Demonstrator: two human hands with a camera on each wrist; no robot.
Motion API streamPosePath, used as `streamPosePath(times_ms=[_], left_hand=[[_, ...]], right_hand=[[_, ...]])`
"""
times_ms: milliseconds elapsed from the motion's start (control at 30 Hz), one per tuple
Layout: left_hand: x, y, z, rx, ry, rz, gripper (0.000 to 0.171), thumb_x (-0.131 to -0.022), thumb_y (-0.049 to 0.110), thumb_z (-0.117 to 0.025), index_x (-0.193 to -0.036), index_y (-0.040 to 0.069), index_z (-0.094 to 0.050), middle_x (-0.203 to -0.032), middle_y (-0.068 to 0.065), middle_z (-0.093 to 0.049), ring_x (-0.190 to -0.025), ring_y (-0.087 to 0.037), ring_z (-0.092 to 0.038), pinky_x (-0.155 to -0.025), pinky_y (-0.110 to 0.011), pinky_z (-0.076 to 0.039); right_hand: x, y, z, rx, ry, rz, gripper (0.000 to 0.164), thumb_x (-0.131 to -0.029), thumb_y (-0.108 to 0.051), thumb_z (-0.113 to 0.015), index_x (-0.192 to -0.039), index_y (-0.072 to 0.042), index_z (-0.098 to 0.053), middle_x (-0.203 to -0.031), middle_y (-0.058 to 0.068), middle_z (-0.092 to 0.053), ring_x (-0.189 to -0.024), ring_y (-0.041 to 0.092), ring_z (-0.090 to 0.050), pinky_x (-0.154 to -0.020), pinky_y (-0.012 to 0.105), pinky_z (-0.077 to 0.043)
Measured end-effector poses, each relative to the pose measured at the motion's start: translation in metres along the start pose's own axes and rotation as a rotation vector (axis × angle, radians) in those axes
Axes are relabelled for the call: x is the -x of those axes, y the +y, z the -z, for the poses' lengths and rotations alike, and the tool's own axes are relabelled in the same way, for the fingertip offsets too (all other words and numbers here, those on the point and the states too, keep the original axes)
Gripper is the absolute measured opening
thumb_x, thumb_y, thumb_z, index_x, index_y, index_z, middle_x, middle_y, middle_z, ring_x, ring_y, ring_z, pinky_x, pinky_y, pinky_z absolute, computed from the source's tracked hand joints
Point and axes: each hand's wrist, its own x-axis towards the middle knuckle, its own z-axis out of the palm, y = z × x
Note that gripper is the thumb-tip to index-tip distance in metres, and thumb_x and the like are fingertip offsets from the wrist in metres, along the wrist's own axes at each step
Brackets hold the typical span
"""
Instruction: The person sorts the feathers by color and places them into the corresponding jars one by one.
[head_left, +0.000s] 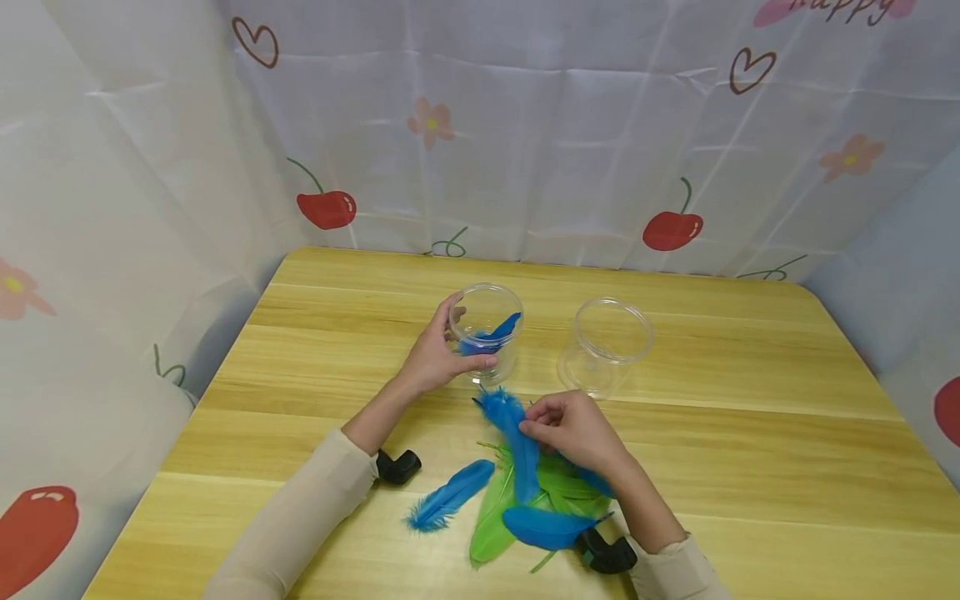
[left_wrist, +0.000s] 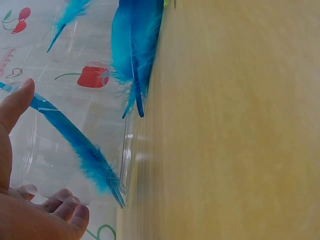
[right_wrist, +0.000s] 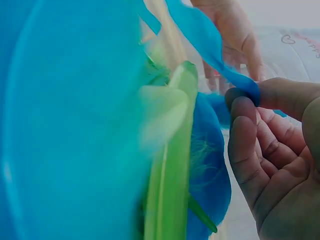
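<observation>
Blue feather (head_left: 517,437) pinched in the right hand (head_left: 573,429) w/ thumb and fingers closed on it, just above the feather pile (head_left: 525,508) at the wooden table's (head_left: 750,433) near-centre; its long axis runs roughly near-to-far, fluffy end toward the jars, far tip down over the pile. Left hand (head_left: 435,354) curls round a clear jar (head_left: 487,332), upright, w/ another blue feather inside leaning diagonally; 2nd clear jar (head_left: 606,346) lies tilted just to the right.

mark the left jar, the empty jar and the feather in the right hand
left jar (head_left: 501,360): head view, clear wall below the rim.
empty jar (head_left: 600,367): head view, clear side wall.
feather (head_left: 517,433): head view, blue vane left of the right hand (head_left: 573,429).
</observation>
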Motion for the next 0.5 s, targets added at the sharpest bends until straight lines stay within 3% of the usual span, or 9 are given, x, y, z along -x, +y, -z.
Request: streamPosePath(times_ms=[500], left_hand=[[-0.0003,-0.0008,0.0,0.002,0.0,-0.002,0.105,-0.077,0.034,-0.086,-0.157,0.024,-0.019,-0.154,-0.016,-0.035,-0.135,-0.041,-0.04,-0.106,-0.054,-0.038]], right_hand=[[0.0015,-0.004,0.0088,-0.192,0.113,-0.051,0.012,-0.091,-0.005,-0.07,-0.09,0.007,-0.068,-0.068,0.009,-0.068,-0.058,0.021,-0.064,-0.055,0.032,-0.057]])
